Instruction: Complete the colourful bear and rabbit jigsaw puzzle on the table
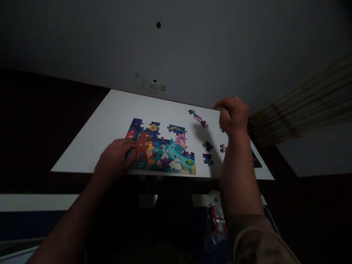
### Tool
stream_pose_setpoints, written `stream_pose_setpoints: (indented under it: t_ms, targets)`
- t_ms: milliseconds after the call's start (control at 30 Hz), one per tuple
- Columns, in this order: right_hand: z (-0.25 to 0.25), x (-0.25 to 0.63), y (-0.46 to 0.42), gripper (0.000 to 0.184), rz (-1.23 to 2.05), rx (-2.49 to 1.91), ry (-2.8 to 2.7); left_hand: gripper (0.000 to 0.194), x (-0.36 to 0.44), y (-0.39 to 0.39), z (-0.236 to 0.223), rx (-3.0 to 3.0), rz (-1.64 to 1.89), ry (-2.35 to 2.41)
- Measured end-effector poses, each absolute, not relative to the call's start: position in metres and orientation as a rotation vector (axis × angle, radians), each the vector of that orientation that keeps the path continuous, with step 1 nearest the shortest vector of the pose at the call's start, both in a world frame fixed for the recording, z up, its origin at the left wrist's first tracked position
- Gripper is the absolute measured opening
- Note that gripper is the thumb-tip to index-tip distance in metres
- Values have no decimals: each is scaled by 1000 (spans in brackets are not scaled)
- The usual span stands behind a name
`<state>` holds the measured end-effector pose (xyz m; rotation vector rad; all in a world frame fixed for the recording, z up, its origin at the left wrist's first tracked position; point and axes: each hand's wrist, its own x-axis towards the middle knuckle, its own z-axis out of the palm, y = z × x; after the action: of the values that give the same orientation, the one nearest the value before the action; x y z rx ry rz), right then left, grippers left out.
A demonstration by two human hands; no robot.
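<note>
A partly assembled, colourful jigsaw puzzle (165, 150) with cartoon animals lies on a white table (115, 117). My left hand (117, 157) rests on the puzzle's lower left corner, fingers lying flat on the pieces. My right hand (233, 114) hovers above the table's far right side with its fingers curled in a pinch; what they hold is hidden. Loose pieces lie below and beside it: a joined strip (198, 118), a dark piece (208, 146), another (207, 158) and one (222, 148) by my wrist.
A grey wall rises behind the table, with a small switch plate (157, 86) near the table's far edge. A bamboo blind (302, 106) hangs at the right. A plastic bag (217, 220) sits under the table's front edge. The surroundings are dark.
</note>
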<state>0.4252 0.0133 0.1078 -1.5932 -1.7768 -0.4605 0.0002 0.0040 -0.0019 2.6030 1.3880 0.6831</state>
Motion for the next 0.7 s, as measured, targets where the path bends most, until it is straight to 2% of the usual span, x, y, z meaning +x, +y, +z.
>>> stream_pose_setpoints:
  t_ms: [133,300,500,700]
  targets:
    - [106,464,-29,32,-163,-1899,-1812,33,-1,3,-1,2621,683,1377]
    - [56,487,-94,38,26,-2136,-1730,36,-2,3,-1,2632,662,1368]
    - [7,491,-125,41,124,-2074,-1671,35,-1,2,3,2619,611,1381]
    - [-1,490,-115,32,129,-2033,-1552,35,-1,0,6,2599,629,1383]
